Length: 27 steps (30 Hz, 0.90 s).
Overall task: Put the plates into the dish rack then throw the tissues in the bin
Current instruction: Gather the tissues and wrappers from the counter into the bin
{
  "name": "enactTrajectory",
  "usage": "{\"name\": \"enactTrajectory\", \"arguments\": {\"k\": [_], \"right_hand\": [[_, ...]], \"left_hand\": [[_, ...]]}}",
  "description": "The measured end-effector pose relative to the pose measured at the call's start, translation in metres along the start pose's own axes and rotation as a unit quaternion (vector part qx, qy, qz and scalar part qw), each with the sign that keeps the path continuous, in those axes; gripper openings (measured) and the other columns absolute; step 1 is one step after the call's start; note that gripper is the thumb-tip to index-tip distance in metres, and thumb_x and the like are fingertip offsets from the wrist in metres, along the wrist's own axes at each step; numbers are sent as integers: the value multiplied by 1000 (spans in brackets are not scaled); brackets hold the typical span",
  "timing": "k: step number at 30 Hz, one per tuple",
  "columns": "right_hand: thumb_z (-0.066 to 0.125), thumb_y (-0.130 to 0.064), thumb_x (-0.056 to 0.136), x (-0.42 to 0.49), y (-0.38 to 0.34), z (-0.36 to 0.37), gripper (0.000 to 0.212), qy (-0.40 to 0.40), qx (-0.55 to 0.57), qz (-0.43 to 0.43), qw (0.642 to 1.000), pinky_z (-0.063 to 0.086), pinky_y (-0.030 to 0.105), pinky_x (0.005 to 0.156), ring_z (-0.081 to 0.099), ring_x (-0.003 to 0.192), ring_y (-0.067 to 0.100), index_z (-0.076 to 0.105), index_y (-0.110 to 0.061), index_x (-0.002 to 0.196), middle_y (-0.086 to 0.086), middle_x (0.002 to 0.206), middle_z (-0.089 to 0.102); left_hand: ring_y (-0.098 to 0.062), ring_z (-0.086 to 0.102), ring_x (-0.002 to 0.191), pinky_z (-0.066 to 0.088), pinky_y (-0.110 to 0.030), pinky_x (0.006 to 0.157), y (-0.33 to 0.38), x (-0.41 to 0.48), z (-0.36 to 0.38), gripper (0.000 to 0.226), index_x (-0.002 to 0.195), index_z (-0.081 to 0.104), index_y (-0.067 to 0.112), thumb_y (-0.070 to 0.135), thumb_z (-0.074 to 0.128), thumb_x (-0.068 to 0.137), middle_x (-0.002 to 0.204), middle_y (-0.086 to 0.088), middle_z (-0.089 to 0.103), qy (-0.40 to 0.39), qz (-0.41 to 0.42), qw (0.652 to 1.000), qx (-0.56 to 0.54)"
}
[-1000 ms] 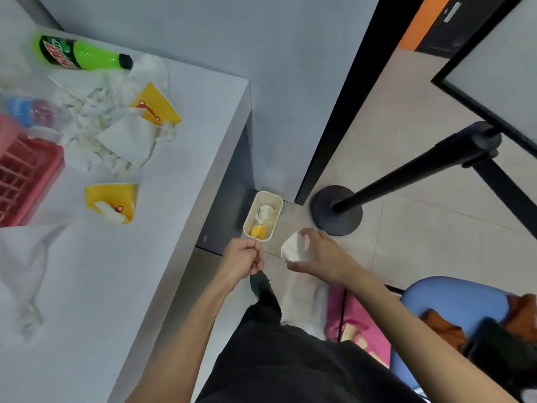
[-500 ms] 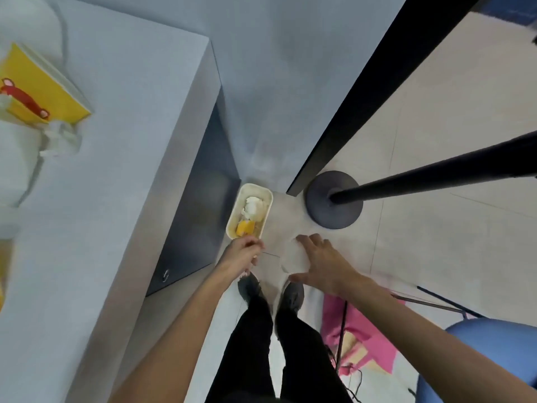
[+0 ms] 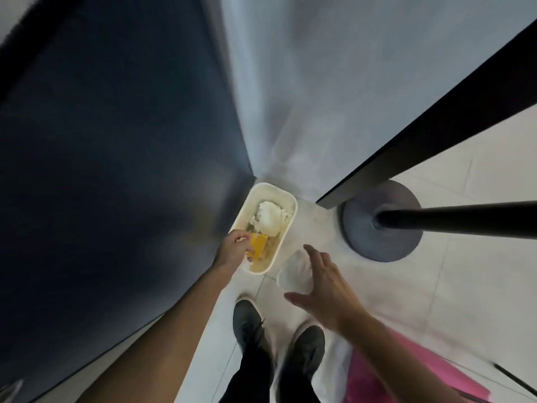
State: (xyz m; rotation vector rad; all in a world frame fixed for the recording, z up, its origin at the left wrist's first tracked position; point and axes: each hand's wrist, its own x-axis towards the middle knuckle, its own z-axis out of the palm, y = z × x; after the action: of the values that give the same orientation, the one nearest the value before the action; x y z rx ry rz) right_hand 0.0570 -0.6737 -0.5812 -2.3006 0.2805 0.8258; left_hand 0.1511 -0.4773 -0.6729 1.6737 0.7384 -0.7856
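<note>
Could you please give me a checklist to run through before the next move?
Bin has room: ok, one tissue ball and a yellow wrapper inside.
Loose tissue above the bin: not ok, it is over floor beside it.
Right hand gripping that tissue: not ok, fingers spread straight.
Left hand clear of the bin: not ok, it is at the rim.
Left hand holding the wrapper: cannot tell.
</note>
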Motion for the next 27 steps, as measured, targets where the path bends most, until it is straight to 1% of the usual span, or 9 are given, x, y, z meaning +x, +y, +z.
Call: {"name": "enactTrajectory", "arguments": {"k": [2, 6, 9, 12, 13, 15, 17, 22, 27], "right_hand": [[75, -54, 75, 20, 10, 11, 101, 7, 6, -10, 1000, 40, 38, 105, 41, 127, 23, 13, -29, 151, -2, 145, 33], [71, -58, 78, 49, 23, 30, 99, 11, -9, -39, 999, 41, 38, 105, 41, 127, 23, 14, -25, 152, -1, 146, 33], [72, -56, 78, 67, 23, 43, 101, 9, -32, -73, 997, 40, 37, 105, 40, 129, 23, 12, -23, 152, 1, 148, 30], [75, -51, 77, 94, 13, 56, 103, 23, -56, -114, 992, 43, 40, 104, 42, 126, 27, 13, -19, 152, 6, 149, 31], [76, -51, 77, 105, 9, 62, 103, 33, -74, -126, 989, 42, 41, 105, 44, 125, 28, 14, -18, 152, 8, 148, 33], [75, -54, 76, 128, 2, 73, 103, 58, -108, -132, 984, 38, 43, 108, 45, 124, 30, 16, -17, 152, 9, 146, 35], [73, -56, 76, 152, -7, 85, 102, 64, -134, -119, 982, 34, 47, 112, 44, 127, 33, 16, -17, 151, 11, 146, 36], [77, -52, 74, 196, -13, 122, 102, 15, -197, -65, 978, 20, 56, 116, 43, 130, 38, 18, -18, 150, 15, 146, 37], [76, -56, 72, 222, -3, 155, 109, -31, -273, -56, 960, 17, 58, 116, 40, 133, 39, 11, -16, 151, 17, 149, 34]], "left_hand": [[-16, 60, 81, 51, -28, 67, -11, 31, 4, 29, 90, 68, 25, -1, 57, 88, 100, -1, 64, -15, -14, 999, -28], [-19, 53, 109, 46, -31, 91, -35, 70, 8, 37, 134, 59, 25, 15, 52, 99, 124, 4, 57, -77, -62, 995, -4], [-22, 62, 111, 52, -36, 99, -56, 74, 2, 32, 115, 69, 24, 7, 54, 93, 123, -4, 65, 17, 40, 996, 71], [-18, 62, 109, 48, -9, 84, -74, 61, -11, 40, 105, 64, 34, -1, 53, 88, 119, 4, 63, 117, 181, 961, 171], [-17, 58, 116, 44, -7, 89, -81, 57, -15, 44, 114, 62, 32, -3, 54, 88, 127, 4, 58, 120, 196, 952, 203], [-17, 46, 132, 43, -24, 107, -95, 49, -17, 56, 138, 52, 22, -6, 59, 89, 146, 1, 45, 95, 202, 942, 252], [-17, 37, 139, 41, -32, 111, -104, 43, -20, 68, 149, 41, 16, -6, 63, 88, 154, -1, 37, 79, 229, 927, 288], [-16, 37, 141, 40, -26, 108, -113, 43, -21, 75, 150, 38, 17, -9, 64, 85, 154, -2, 38, 103, 258, 922, 271], [-6, 33, 141, 30, -1, 97, -119, 40, -23, 73, 151, 35, 19, -4, 61, 87, 157, 2, 31, 87, 284, 904, 309]]}}
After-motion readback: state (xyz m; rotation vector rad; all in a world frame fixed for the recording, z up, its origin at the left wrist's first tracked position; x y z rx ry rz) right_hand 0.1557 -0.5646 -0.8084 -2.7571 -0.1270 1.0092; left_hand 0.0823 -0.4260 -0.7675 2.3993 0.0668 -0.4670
